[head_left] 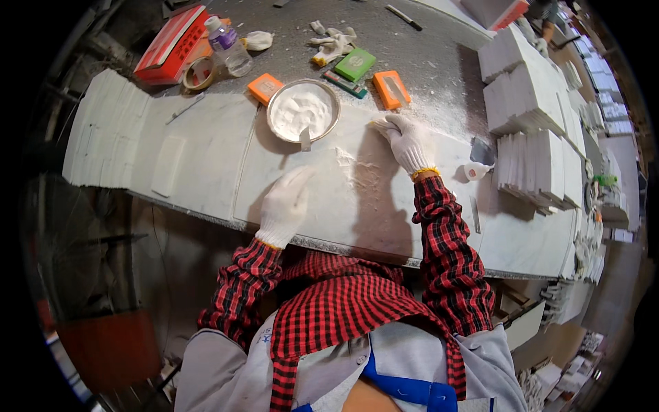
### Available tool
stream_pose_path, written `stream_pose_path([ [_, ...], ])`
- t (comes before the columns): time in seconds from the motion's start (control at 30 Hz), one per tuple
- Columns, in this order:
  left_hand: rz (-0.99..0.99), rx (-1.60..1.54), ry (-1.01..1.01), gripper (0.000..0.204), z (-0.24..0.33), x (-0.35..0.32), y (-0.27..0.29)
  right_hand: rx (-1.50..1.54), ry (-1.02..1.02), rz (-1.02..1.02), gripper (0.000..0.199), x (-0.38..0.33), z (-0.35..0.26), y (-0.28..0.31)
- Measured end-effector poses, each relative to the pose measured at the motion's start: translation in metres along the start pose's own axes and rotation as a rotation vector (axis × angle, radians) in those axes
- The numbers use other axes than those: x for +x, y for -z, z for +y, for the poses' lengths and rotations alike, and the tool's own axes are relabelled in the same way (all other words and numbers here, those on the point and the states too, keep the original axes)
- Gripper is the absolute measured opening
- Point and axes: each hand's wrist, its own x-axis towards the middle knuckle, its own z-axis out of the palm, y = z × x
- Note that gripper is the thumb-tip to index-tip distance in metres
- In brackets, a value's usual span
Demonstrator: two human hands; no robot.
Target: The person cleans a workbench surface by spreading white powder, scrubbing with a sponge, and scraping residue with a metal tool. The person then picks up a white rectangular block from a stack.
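Note:
Both my hands wear white knit gloves over red-and-black checked sleeves. My left hand [285,206] lies flat, fingers together, on a white plaster slab [206,154] near the bench's front edge. My right hand [406,141] rests palm down on the slab further back, fingers spread, beside a patch of rough wet plaster [360,172]. Neither hand holds anything. Just behind them stands a round metal bowl [303,110] of white plaster with a small tool handle sticking out.
Around the bowl lie orange blocks [391,89], a green block [355,64], crumpled gloves [331,42], a plastic bottle [228,47], a tape roll [199,72] and a red box [171,42]. White tile stacks [542,110] fill the right; a small white cup [475,170] sits nearby.

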Motion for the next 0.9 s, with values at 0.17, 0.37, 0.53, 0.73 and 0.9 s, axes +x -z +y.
stream_pose_path([
  [0.17, 0.169, -0.544, 0.7, 0.043, -0.006, -0.038, 0.005, -0.107, -0.023, -0.068, 0.022, 0.021, -0.016, -0.007],
  [0.37, 0.185, -1.249, 0.742, 0.071, -0.016, -0.001, 0.007, 0.069, 0.37, -0.254, 0.027, 0.014, -0.043, -0.021],
  [0.53, 0.273, -1.295, 0.779, 0.066, -0.012, 0.057, 0.012, -0.082, 0.397, -0.06, 0.022, 0.038, -0.023, -0.014],
  [0.73, 0.083, -1.222, 0.611, 0.042, -0.031, 0.086, 0.01, 0.121, 0.614, -0.331, 0.019, 0.017, -0.049, -0.035],
  [0.9, 0.182, -1.099, 0.732, 0.056, -0.031, 0.069, 0.023, 0.074, 0.606, -0.202, 0.02, 0.006, -0.05, 0.014],
])
